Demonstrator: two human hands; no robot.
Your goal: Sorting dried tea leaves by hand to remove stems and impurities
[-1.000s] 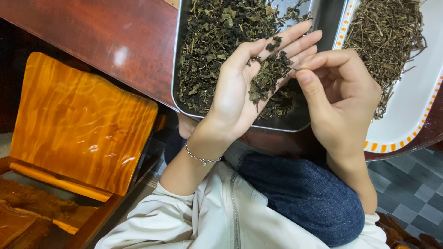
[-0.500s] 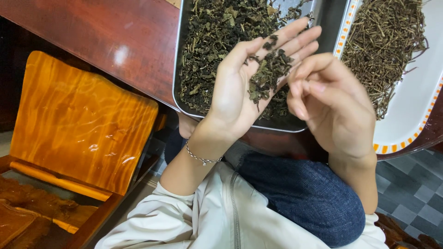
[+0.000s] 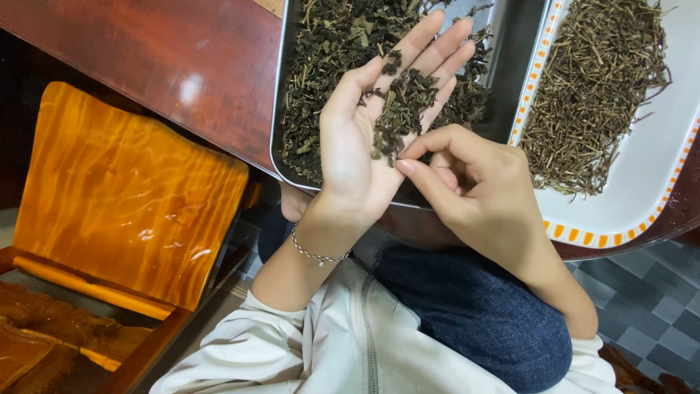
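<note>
My left hand (image 3: 350, 153) is held palm up over a dark metal tray (image 3: 275, 109), fingers stretched out, with a small heap of dried dark green leaves (image 3: 399, 109) resting on the palm and fingers. A thin silver bracelet (image 3: 317, 255) circles that wrist. My right hand (image 3: 481, 190) reaches in from the right. Its thumb and forefinger are pinched together at the lower edge of the heap on the palm. The metal tray beneath holds many more of the same dried leaves (image 3: 328, 58).
A white tray with an orange-dotted rim (image 3: 642, 197) lies right of the metal tray and holds dried brown stems (image 3: 598, 87). Both trays sit on a dark red wooden table (image 3: 146, 66). A glossy orange wooden chair (image 3: 124, 197) stands at the left, above grey floor tiles (image 3: 656, 299).
My right hand has turned and come down toward the palm, closing thumb and forefinger at the heap's lower edge. My left hand with the leaves has stayed almost still.
</note>
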